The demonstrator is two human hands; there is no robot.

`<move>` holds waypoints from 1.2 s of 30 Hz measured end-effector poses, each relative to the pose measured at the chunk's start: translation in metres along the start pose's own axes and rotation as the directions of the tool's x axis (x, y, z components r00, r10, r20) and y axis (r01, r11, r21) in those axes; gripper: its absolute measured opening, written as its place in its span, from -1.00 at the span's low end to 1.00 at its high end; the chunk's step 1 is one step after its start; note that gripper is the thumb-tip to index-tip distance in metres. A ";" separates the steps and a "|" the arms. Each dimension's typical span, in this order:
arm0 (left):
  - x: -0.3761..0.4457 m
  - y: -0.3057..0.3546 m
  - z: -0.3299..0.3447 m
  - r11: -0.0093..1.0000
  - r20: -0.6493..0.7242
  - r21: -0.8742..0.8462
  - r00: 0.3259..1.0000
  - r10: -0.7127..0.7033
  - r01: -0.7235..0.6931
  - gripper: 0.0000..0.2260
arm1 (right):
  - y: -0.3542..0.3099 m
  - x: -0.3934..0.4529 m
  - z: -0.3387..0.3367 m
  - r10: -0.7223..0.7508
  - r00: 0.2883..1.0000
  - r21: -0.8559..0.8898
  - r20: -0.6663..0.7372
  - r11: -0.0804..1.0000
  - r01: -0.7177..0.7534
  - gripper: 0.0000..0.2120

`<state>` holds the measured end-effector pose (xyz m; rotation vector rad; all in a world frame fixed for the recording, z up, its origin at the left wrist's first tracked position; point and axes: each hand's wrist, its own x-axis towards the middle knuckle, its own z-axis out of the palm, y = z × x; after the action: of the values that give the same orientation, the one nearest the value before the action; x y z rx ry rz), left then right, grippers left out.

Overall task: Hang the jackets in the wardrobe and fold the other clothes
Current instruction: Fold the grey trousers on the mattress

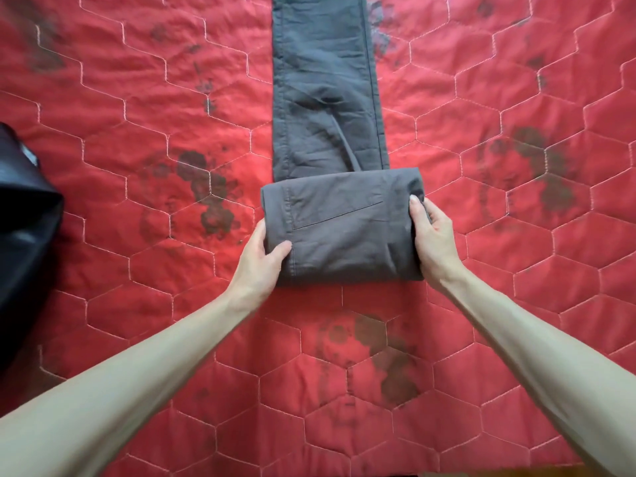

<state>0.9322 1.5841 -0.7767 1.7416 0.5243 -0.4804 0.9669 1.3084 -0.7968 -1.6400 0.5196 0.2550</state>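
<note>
The grey trousers point(327, 98) lie flat on the red quilt point(137, 98), folded lengthwise so both legs stack into one narrow strip. Their long axis runs straight away from the person, from just ahead of the hands up and out of the top of the view. The near end, the waist part with a slanted pocket seam showing, is turned over into a thick fold point(344, 228) that sits on top of the strip and lies crosswise to it.

The left hand point(265, 256) grips the left edge of that fold, thumb on top and fingers tucked under out of sight. The right hand point(430, 232) grips the right edge the same way, thumb on the cloth and fingers curled round the side. Both hands are level with each other, one on either end of the fold, so neither is nearer to the rest of the strip.

The unfolded legs lie directly beyond the fold, so the next turn probably has to go forward, away from the body, along that same line, with both hands moving evenly to keep the edges square.

A black garment point(24, 218), perhaps a jacket, lies at the left edge of the quilt, well apart from the trousers
</note>
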 end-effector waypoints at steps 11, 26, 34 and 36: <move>0.022 0.000 0.013 0.977 -0.148 -0.068 0.967 -0.209 0.201 -0.75 | 0.008 0.006 0.025 0.150 0.980 -0.015 -0.134 0.988 -0.154 -0.75; 0.027 0.003 0.015 0.979 -0.319 0.040 0.931 -0.175 0.198 -0.81 | 0.022 -0.018 0.027 -0.115 0.947 -0.412 -0.301 0.911 -0.020 -0.90; 0.024 0.002 0.013 0.963 -0.250 0.156 0.951 -0.179 0.222 -0.78 | 0.019 -0.016 0.034 0.178 0.940 -0.069 -0.292 0.976 -0.206 -0.95; 0.021 -0.002 0.012 0.955 -0.216 0.244 0.969 -0.117 0.170 -0.84 | 0.019 -0.019 0.030 0.030 0.945 -0.276 -0.327 0.953 -0.125 -0.90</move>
<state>0.9475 1.5744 -0.7930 2.0262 0.7635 -0.4977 0.9459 1.3400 -0.8090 -1.9681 0.8259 0.1276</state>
